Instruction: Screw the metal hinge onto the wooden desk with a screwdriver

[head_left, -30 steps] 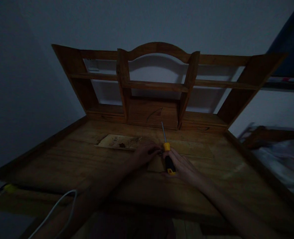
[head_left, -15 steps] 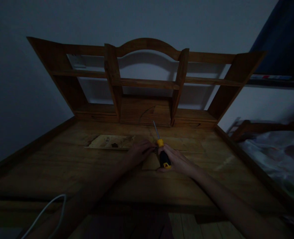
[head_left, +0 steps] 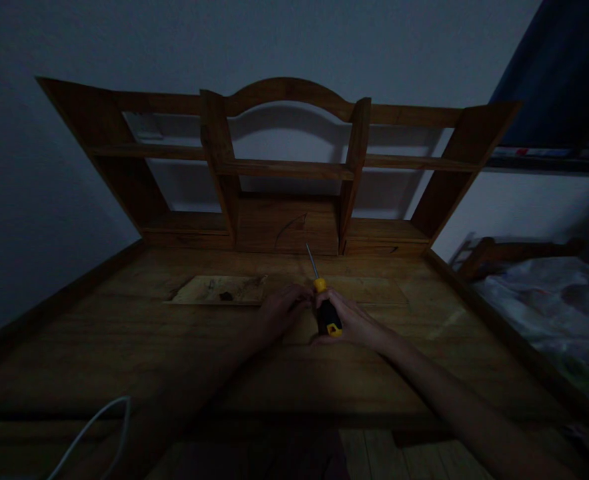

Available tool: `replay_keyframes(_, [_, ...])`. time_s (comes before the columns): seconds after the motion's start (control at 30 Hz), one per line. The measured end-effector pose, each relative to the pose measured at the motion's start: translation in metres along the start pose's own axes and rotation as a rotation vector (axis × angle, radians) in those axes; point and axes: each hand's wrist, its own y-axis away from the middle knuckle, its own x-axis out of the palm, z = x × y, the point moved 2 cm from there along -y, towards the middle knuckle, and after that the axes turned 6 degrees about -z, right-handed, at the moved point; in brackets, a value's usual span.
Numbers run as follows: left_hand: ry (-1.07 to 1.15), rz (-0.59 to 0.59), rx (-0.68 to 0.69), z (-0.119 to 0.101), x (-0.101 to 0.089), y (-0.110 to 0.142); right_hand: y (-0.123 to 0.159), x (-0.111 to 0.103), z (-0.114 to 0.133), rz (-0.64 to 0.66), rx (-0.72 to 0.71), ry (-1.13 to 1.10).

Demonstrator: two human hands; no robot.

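A screwdriver [head_left: 326,312] with a black and yellow handle lies between my hands on a wooden desk [head_left: 174,347], its metal shaft pointing away toward the shelves. My right hand [head_left: 354,323] rests against the handle, fingers curled around it. My left hand [head_left: 282,310] sits just left of the yellow collar, fingers bent together near the shaft's base; what they pinch is too dark to make out. Both hands lie over a paler recessed panel [head_left: 369,290] in the desk top.
A wooden shelf unit [head_left: 284,167] with an arched top stands at the desk's back against a white wall. A lighter, scuffed patch [head_left: 219,290] marks the desk left of my hands. A white cable [head_left: 94,427] loops at lower left. Bedding [head_left: 549,313] lies to the right.
The camera view has drifted so the desk and shelves sit further left in frame. My hands and the screwdriver keep the same pose relative to the desk.
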Motion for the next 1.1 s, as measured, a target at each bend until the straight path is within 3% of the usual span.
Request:
replay_keyframes(0.3, [0.016,0.001,-0.073,0.005,-0.001,0.004,-0.001,-0.003,0.0,-0.014,0.014,-0.03])
replay_keyframes(0.73, [-0.003,-0.018,0.052,0.009,-0.005,0.005,-0.002,-0.002,0.0,-0.028,0.032,-0.056])
replay_keyframes(1.1, [-0.014,-0.069,0.067,0.012,0.0,0.005,-0.001,-0.002,0.002,-0.027,0.04,-0.053])
